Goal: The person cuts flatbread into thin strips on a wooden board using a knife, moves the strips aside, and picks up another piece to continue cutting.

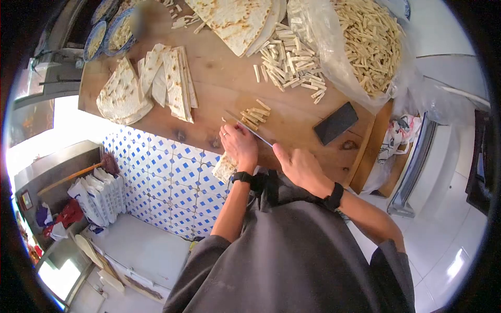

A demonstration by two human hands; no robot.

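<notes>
Head view: the right hand (300, 166) is closed on a straight metal knife (257, 135) beside stubby strips (255, 115) on the grainy wooden table (222, 75). The left hand (241, 143), fingers bent, partly covers brown-spotted flatbread (224, 167) at the edge; whether it grips, I cannot tell.

– Looks from where?
– From head ht, abv the dark top (297, 255), seen btm ctr.
– Faces which way?
– Fwd & steeply dn, past L hand (240, 144) & R hand (303, 168), onto the wooden table (219, 78).
– How near?
– Pretty nr to hands & table; farther off from blue-and-white tiles (172, 175) (view's L) & pale floor (436, 250) (view's R).
– And how wide?
– V. wide, fisheye-type: bends straight edges, goes blk at corners. Just 1 view, tho.
</notes>
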